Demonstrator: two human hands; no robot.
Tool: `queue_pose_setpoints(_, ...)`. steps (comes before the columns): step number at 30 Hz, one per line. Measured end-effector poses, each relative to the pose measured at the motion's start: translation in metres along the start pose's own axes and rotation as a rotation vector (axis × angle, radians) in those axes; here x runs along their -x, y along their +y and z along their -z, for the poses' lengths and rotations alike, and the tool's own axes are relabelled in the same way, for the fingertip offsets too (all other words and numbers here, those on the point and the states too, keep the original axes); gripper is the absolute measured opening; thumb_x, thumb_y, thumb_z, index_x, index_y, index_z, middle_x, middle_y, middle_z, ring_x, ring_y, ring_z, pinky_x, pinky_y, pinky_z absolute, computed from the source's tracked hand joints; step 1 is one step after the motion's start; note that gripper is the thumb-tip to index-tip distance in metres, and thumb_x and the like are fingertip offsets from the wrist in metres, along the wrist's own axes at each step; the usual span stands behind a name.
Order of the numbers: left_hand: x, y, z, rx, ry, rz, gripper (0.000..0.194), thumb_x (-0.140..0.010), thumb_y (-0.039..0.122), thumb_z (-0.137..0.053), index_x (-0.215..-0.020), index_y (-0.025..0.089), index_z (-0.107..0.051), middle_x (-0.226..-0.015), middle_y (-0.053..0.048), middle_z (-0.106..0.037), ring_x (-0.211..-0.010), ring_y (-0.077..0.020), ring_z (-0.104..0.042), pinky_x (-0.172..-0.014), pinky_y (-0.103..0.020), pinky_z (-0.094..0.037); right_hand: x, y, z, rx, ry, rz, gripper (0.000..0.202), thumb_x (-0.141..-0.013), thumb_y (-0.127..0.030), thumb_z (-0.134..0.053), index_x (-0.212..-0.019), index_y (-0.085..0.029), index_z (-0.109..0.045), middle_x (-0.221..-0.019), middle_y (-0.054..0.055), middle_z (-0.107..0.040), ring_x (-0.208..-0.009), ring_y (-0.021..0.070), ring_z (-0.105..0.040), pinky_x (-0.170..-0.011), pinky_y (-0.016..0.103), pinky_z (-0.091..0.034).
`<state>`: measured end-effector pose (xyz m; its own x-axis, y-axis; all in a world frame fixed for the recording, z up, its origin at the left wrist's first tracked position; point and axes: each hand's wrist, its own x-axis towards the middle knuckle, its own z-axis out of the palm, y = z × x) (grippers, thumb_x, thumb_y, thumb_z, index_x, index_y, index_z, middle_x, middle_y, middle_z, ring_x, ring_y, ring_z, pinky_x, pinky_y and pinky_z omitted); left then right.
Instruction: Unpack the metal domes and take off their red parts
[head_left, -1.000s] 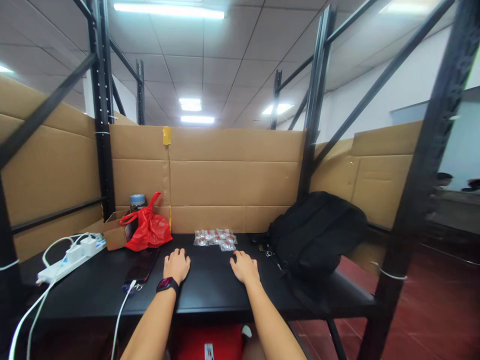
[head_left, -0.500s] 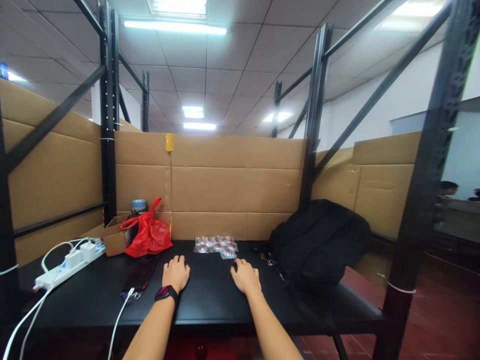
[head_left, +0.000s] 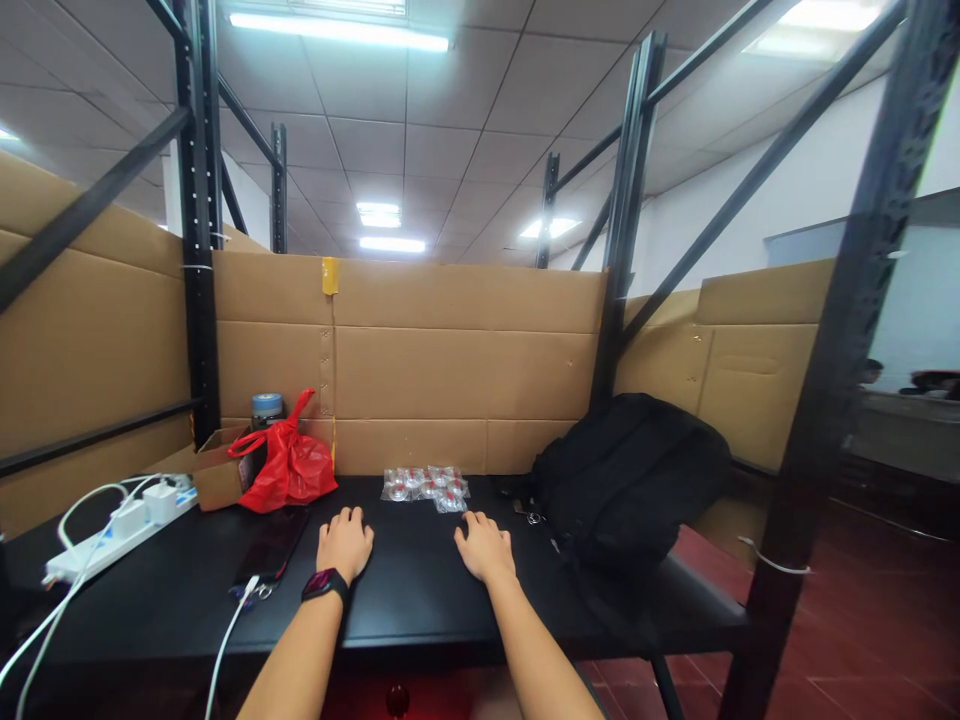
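My left hand (head_left: 345,544) rests palm down on the black tabletop (head_left: 416,600), its fingers stretched forward, with a dark watch (head_left: 325,584) on the wrist. My right hand (head_left: 485,546) also lies palm down, fingers a little apart, holding nothing. Just beyond its fingertips is a cluster of small clear plastic packets (head_left: 426,484) with silvery and red contents too small to make out. A dark phone (head_left: 274,545) lies to the left of my left hand, a white cable (head_left: 229,632) ending by its near edge.
At the back left a red plastic bag (head_left: 292,468) stands before a cardboard box (head_left: 217,478) and a blue-lidded jar (head_left: 267,406). A white power strip (head_left: 124,535) with plugs lies further left. A black backpack (head_left: 630,480) fills the right side. Cardboard panels (head_left: 465,370) wall the back.
The view has swung slightly to the right, so everything appears shifted a little left. Both hands stay on the tabletop, and the packets have not visibly moved.
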<state>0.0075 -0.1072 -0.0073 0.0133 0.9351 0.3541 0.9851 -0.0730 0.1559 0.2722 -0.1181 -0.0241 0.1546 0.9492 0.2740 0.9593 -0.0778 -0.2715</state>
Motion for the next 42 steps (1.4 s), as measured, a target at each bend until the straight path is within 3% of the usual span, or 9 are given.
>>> queue_pose_setpoints(6, -0.010, -0.005, -0.013, 0.049, -0.175, 0.009, 0.061, -0.093, 0.056, -0.035, -0.147, 0.030, -0.044, -0.159, -0.005, -0.033, -0.148, -0.0294, -0.024, -0.117, -0.048, -0.021, -0.004, 0.002, -0.005, 0.004, -0.022, 0.001, 0.047, -0.095, -0.042, -0.036, -0.133, -0.023, -0.055, -0.139, 0.013, -0.054, -0.128, 0.0275, -0.048, -0.104, 0.045, -0.031)
queue_pose_setpoints(10, -0.015, -0.007, -0.017, 0.042, -0.232, 0.009, 0.066, -0.092, 0.063, -0.031, -0.151, 0.035, -0.037, -0.162, -0.002, -0.026, -0.150, -0.0314, -0.017, -0.118, -0.054, -0.016, -0.009, 0.003, -0.010, 0.007, -0.129, -0.038, 0.065, -0.095, -0.057, -0.030, -0.149, -0.022, -0.041, -0.159, 0.011, -0.032, -0.148, 0.0297, -0.022, -0.116, 0.050, -0.016)
queue_pose_setpoints(13, -0.017, -0.009, -0.017, 0.044, -0.238, 0.003, 0.068, -0.090, 0.067, -0.031, -0.151, 0.037, -0.036, -0.163, -0.001, -0.024, -0.150, -0.0336, -0.015, -0.117, -0.059, -0.014, -0.012, 0.004, -0.012, 0.017, -0.204, -0.071, 0.074, -0.093, -0.065, -0.027, -0.154, -0.024, -0.032, -0.164, 0.008, -0.021, -0.151, 0.0309, -0.011, -0.117, 0.054, -0.008)
queue_pose_setpoints(17, -0.019, -0.011, -0.018, 0.045, -0.237, -0.002, 0.070, -0.089, 0.070, -0.031, -0.151, 0.038, -0.036, -0.163, -0.002, -0.024, -0.150, -0.0358, -0.016, -0.116, -0.062, -0.014, -0.015, 0.003, -0.011, 0.030, -0.233, -0.073, 0.075, -0.093, -0.067, -0.025, -0.155, -0.026, -0.028, -0.164, 0.007, -0.019, -0.152, 0.0306, -0.009, -0.117, 0.056, -0.008)
queue_pose_setpoints(23, -0.024, -0.011, -0.019, 0.037, -0.246, -0.006, 0.072, -0.088, 0.073, -0.030, -0.151, 0.039, -0.035, -0.163, 0.000, -0.023, -0.150, -0.0359, -0.014, -0.116, -0.061, -0.014, -0.020, 0.004, -0.012, 0.026, -0.220, -0.099, 0.079, -0.092, -0.068, -0.025, -0.158, -0.024, -0.016, -0.165, 0.009, -0.012, -0.152, 0.0309, -0.007, -0.117, 0.057, -0.009)
queue_pose_setpoints(32, -0.050, -0.009, -0.032, 0.020, -0.243, 0.007, 0.074, -0.087, 0.075, -0.031, -0.152, 0.039, -0.033, -0.163, -0.001, -0.023, -0.150, -0.0369, -0.014, -0.117, -0.060, -0.013, -0.040, 0.001, -0.015, 0.058, -0.197, -0.058, 0.078, -0.092, -0.070, -0.024, -0.157, -0.034, 0.000, -0.166, 0.002, 0.004, -0.152, 0.0306, 0.007, -0.117, 0.059, 0.002)
queue_pose_setpoints(38, -0.067, -0.007, -0.037, 0.037, -0.251, -0.021, 0.078, -0.087, 0.075, -0.032, -0.155, 0.039, -0.021, -0.164, 0.000, -0.018, -0.150, -0.0365, -0.013, -0.117, -0.058, -0.013, -0.055, -0.001, -0.017, 0.085, -0.210, 0.020, 0.076, -0.090, -0.073, -0.027, -0.155, -0.043, -0.001, -0.166, -0.005, 0.011, -0.151, 0.0334, 0.013, -0.114, 0.063, 0.005)
queue_pose_setpoints(40, -0.071, -0.006, -0.038, 0.041, -0.246, -0.034, 0.079, -0.087, 0.075, -0.033, -0.156, 0.040, -0.018, -0.164, 0.000, -0.015, -0.151, -0.0362, -0.011, -0.118, -0.058, -0.012, -0.058, -0.002, -0.017, 0.088, -0.207, 0.044, 0.074, -0.091, -0.071, -0.029, -0.156, -0.043, -0.005, -0.166, -0.005, 0.007, -0.151, 0.0341, 0.011, -0.114, 0.063, 0.003)
queue_pose_setpoints(42, -0.073, -0.006, -0.038, 0.043, -0.241, -0.052, 0.079, -0.087, 0.075, -0.033, -0.156, 0.040, -0.017, -0.165, 0.001, -0.014, -0.151, -0.0359, -0.010, -0.118, -0.058, -0.012, -0.059, -0.002, -0.016, 0.074, -0.185, 0.094, 0.067, -0.094, -0.064, -0.030, -0.155, -0.041, -0.017, -0.166, -0.002, -0.007, -0.151, 0.0328, 0.002, -0.114, 0.061, -0.003)
